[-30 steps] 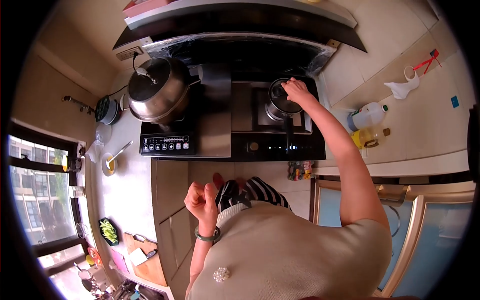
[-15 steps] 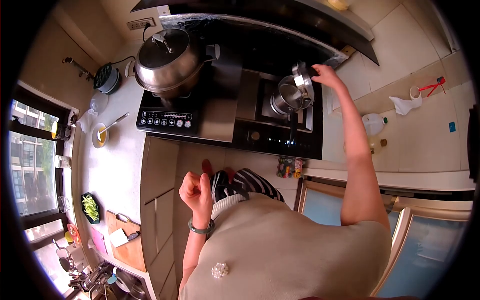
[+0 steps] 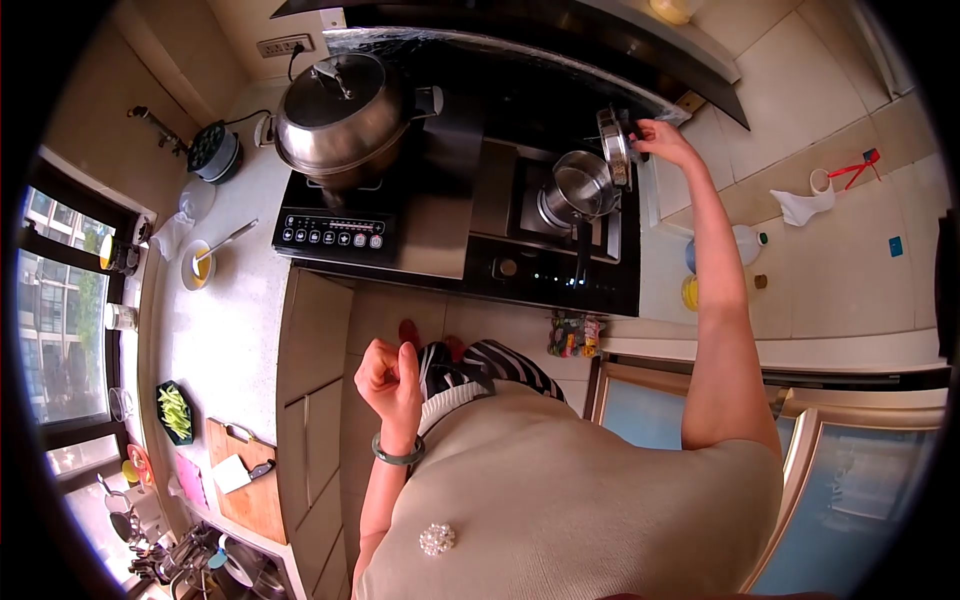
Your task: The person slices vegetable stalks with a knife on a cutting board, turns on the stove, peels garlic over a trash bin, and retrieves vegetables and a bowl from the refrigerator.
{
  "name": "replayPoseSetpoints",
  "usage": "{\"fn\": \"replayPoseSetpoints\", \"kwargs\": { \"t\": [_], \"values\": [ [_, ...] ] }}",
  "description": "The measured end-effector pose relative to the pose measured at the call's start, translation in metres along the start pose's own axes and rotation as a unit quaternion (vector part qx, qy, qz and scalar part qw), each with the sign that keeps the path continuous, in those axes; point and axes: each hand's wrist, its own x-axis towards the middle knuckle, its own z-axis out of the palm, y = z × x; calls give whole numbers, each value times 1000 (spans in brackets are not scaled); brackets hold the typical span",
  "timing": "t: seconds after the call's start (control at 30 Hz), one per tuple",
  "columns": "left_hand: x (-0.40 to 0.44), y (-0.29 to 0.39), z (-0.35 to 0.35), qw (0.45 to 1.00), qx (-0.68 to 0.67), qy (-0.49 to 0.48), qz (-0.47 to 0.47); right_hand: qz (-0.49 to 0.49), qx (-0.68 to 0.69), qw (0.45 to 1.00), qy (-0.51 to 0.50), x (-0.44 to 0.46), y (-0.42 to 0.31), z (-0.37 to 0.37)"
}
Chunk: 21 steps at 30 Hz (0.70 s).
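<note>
My right hand (image 3: 662, 141) grips the knob of a glass lid (image 3: 614, 148), which stands nearly on edge at the right rim of a small saucepan (image 3: 582, 186). The open saucepan sits on the right burner, its dark handle pointing toward me. My left hand (image 3: 389, 378) is closed in a loose fist in front of my body, a green bangle on its wrist, away from any object; whether anything is inside the fist is hidden. A large lidded steel pot (image 3: 342, 115) stands on the left hob.
On the left counter are a bowl with a spoon (image 3: 198, 266), a dish of green strips (image 3: 173, 412) and a wooden board (image 3: 250, 490) with a knife (image 3: 262, 469). Bottles (image 3: 746, 243) stand right of the stove. A range hood (image 3: 560, 45) hangs above.
My right hand has lifted the lid off the saucepan, moved it right and tilted it upright. The pan's inside now shows. The view has shifted; my left hand stays closed.
</note>
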Motion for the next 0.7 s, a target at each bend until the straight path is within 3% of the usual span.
{"fn": "replayPoseSetpoints", "kwargs": {
  "t": [0.1,0.2,0.27,0.47,0.7],
  "values": [
    [0,1,-1,1000,-3,-1,-7,-36,-17,999,9,4,-4,16],
    [1,2,0,1000,-6,-4,-8,-63,-232,969,56,12,-7,43],
    [2,4,0,1000,-7,-4,-9,-65,-303,948,74,9,-18,62],
    [1,6,-3,1000,5,9,-10,41,-427,903,26,10,-35,98],
    [-3,-1,-4,1000,6,25,-17,25,-463,886,22,15,-24,110]
  ]
}}
